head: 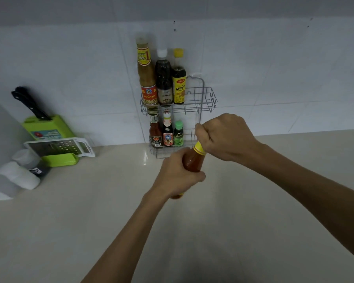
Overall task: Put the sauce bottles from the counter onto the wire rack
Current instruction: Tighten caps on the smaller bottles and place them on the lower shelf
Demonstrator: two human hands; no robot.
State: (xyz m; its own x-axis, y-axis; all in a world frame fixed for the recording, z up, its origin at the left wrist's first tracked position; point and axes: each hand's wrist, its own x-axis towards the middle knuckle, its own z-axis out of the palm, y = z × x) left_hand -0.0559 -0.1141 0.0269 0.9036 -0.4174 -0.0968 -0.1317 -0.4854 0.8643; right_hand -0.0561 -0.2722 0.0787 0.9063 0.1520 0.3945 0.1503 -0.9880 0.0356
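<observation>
Red sauce bottle [193,162] with cap concealed under the right hand [223,137] and lower body wrapped by the left hand [177,176]; both forearms cut off by the frame edges; labels on the wire rack [204,99] bottles too small to read.

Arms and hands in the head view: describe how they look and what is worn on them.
Both arms are bare as far as the frame shows: no sleeves, no gloves. The left hand and right hand show no rings, and neither wrist carries a watch or bracelet. The fingers are bare too, and no markings are visible on either forearm.
</observation>
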